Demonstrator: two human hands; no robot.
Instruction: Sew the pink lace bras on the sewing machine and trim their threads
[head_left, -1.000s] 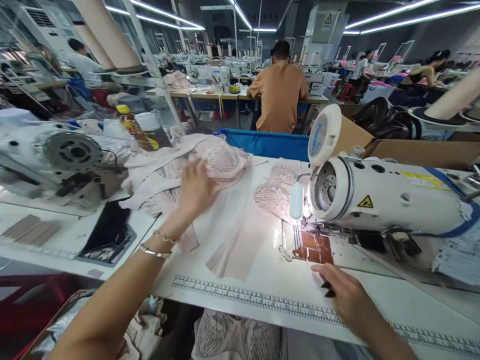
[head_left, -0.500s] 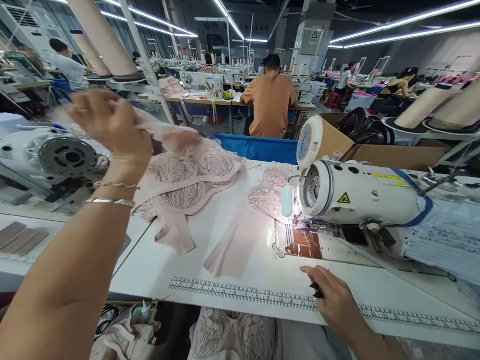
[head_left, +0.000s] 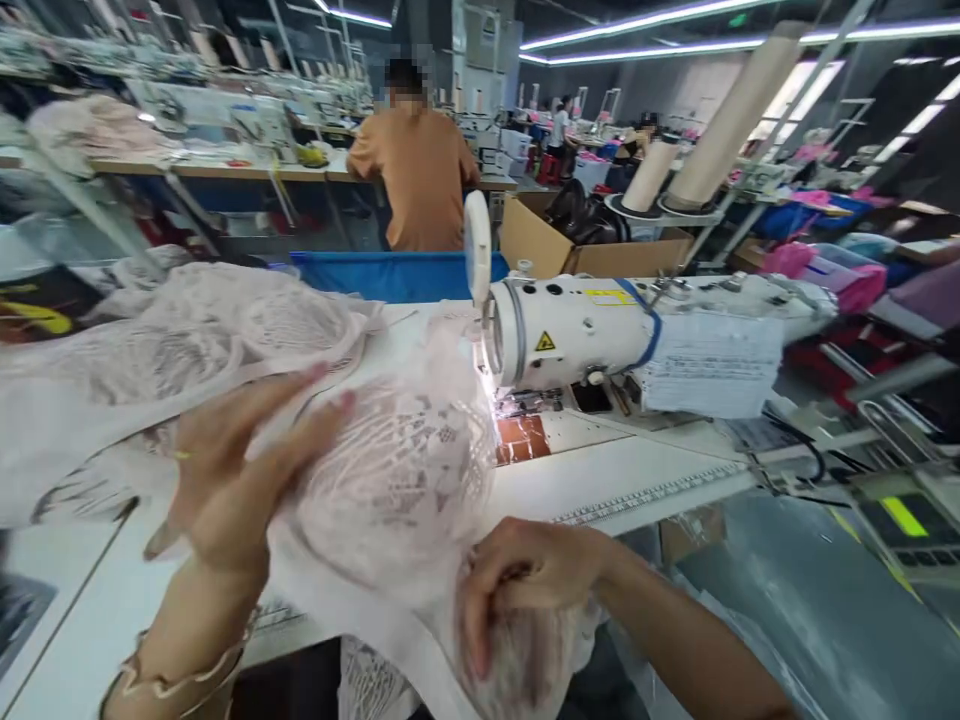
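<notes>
A pale pink lace bra point(head_left: 397, 480) lies across the front of the white sewing table, one cup flat and the other hanging over the edge. My right hand point(head_left: 532, 575) has its fingers curled around the lace near that edge. My left hand point(head_left: 232, 470), somewhat blurred, reaches over the bra's left side with fingers stretched out and apart. More pale lace bras point(head_left: 187, 330) are heaped behind it. To the right, the sewing machine point(head_left: 577, 325) has its needle area lit, with pale fabric beside it.
A printed ruler strip point(head_left: 652, 495) runs along the table's front edge. A paper sheet point(head_left: 712, 365) hangs on the machine. Behind are a blue cloth bin point(head_left: 390, 275), an open cardboard box point(head_left: 525, 235) and thread cones point(head_left: 735, 120). A person in orange point(head_left: 420, 180) sits ahead.
The view has swung right. My left hand has come down from the upper left to the bra. My right hand, earlier holding a small black object by the ruler, now grips the bra.
</notes>
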